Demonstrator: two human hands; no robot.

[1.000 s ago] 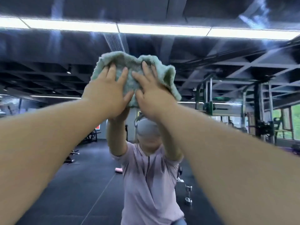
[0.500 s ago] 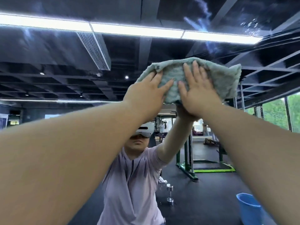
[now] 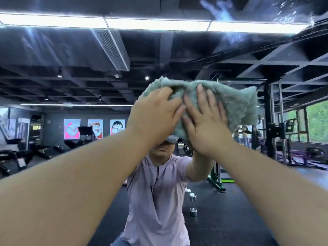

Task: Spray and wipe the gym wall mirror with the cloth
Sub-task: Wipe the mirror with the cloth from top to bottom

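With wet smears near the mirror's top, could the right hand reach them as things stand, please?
Probably, with a stretch: the mirror is bare between cloth and smears, though the right hand presses well below them.

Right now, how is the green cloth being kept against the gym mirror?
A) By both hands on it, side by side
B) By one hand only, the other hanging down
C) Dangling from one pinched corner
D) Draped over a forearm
A: the left hand and the right hand are both on the green cloth, side by side, pushing it against the mirror.
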